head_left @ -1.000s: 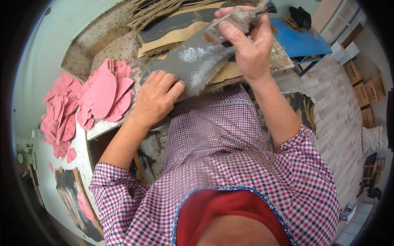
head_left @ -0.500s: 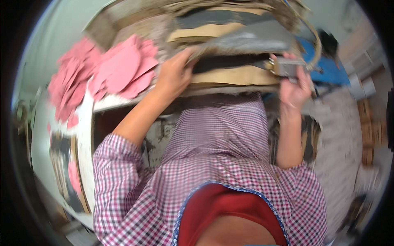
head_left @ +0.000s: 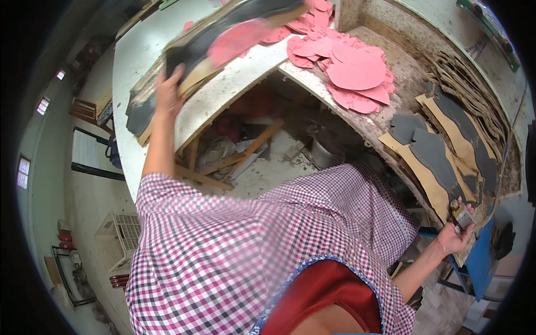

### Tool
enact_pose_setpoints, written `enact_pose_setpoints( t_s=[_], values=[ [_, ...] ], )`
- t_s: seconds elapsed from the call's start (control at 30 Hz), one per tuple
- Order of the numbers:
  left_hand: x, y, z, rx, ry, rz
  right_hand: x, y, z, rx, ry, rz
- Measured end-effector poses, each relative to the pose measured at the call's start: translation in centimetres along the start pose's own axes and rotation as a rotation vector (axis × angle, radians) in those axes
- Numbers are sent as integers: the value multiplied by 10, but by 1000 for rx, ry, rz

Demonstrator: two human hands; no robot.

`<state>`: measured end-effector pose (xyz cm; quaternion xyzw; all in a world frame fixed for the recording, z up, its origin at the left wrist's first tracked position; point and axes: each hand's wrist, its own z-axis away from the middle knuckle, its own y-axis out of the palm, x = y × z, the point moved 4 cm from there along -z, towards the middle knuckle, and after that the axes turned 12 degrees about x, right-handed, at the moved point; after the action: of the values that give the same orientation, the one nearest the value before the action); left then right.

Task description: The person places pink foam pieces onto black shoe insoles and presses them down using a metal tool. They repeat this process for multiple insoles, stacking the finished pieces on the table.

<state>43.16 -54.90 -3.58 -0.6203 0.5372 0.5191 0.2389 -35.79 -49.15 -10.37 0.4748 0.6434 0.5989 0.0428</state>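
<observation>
My left hand [head_left: 169, 96] is closed on the edge of a long black-and-tan cut panel [head_left: 192, 47], blurred by motion. A pink cut piece [head_left: 237, 40] lies over that panel. Under and beside it, more black and tan panels [head_left: 142, 114] rest on the white table. Far to the right, my right hand [head_left: 455, 237] grips a small boxy metal tool [head_left: 462, 216] with a brass-coloured fitting. The tool is at the near end of several black-and-tan panels [head_left: 432, 162] laid out on the worn bench.
A heap of pink pieces [head_left: 357, 67] covers the corner where the white table [head_left: 209, 106] meets the bench. Stacked brown-edged sheets [head_left: 469, 92] stand along the bench's back. Below are wooden slats [head_left: 243, 151] and a metal pot [head_left: 324, 153]. A white crate [head_left: 120, 237] sits at left.
The view and my body have turned left. My left hand has gone from the panels on the bench to those on the left table. My right hand stays at the bench with the metal tool.
</observation>
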Motion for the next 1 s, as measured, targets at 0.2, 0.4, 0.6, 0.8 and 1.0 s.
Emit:
enact_pose_setpoints(
  t_s=[0.2, 0.4, 0.6, 0.8, 1.0],
  values=[
    [-47, -170, 85, -268, -124, -219, 1, -5, -2, 49, 74, 0],
    [-71, -115, 99, -759, -450, -1780, 4, -30, -12, 90, 102, -34],
    [-9, 70, -10, 186, 526, -1383, 5, -23, -5, 98, 74, 1],
    [66, 324, 19, 831, 775, -1254, -3, 7, 6, 174, 12, 62],
    [91, 338, 4, 943, 765, -1413, 6, 87, 34, 470, -180, 278]
  ],
)
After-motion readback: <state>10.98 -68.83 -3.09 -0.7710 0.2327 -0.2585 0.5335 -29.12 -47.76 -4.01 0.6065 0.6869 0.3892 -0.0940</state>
